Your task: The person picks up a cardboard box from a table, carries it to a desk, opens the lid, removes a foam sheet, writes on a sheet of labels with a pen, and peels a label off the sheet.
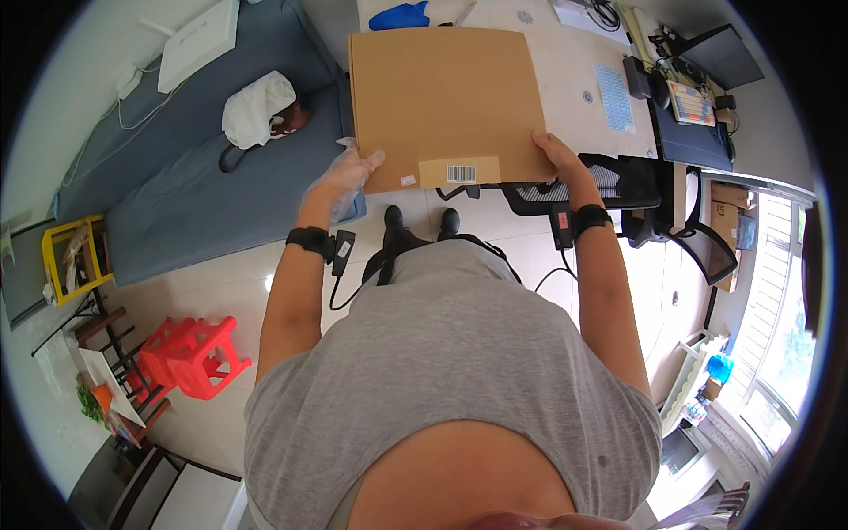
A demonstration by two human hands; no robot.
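Note:
A large flat brown cardboard box point(446, 102) spans the space between my hands, with a barcode label and a small sticker along its near edge. My left hand point(351, 170), in a clear plastic glove, grips the box's near left corner. At the near right corner, my right hand point(562, 159) is closed on the edge, bare of any glove. Both wrists carry black straps with small cabled modules. The box's far part covers some of the pale table point(570, 88); whether it rests there, I cannot tell.
To the left stands a blue-grey sofa point(177, 199) with a white bag point(258, 108) and a white router point(199, 44). Black mesh chairs point(583, 187) sit by the table at right. Red stools point(205, 353) and a yellow frame point(78, 258) are at lower left. A blue item point(399, 16) lies behind the box.

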